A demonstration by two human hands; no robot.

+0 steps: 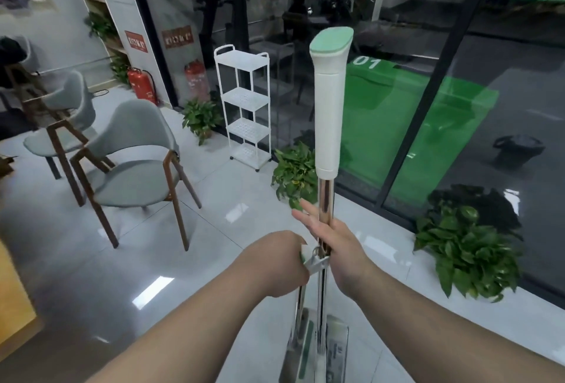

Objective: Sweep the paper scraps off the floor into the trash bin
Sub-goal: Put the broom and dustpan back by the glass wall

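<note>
Broom pole (pixel 328 113) upright, R hand (pixel 341 245) fingers straight against it, L hand (pixel 275 263) fingers clenched round dustpan handle (pixel 300 300)

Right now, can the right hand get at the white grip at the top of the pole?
Probably yes: the right hand rests on the chrome pole just under the white grip, and nothing stands between them.

I get one view: a wide-angle camera on the head, facing forward and down. Forearms show at 6 o'clock; the left hand (pixel 282 263) on the short pole (pixel 298 309) and the right hand (pixel 341 248) against the tall pole (pixel 325 196) sit close under the lens. The floor (pixel 214 223) lies well below, chairs (pixel 134 153) farther at 9 o'clock, glass wall (pixel 397 92) from 12 to 3.
</note>
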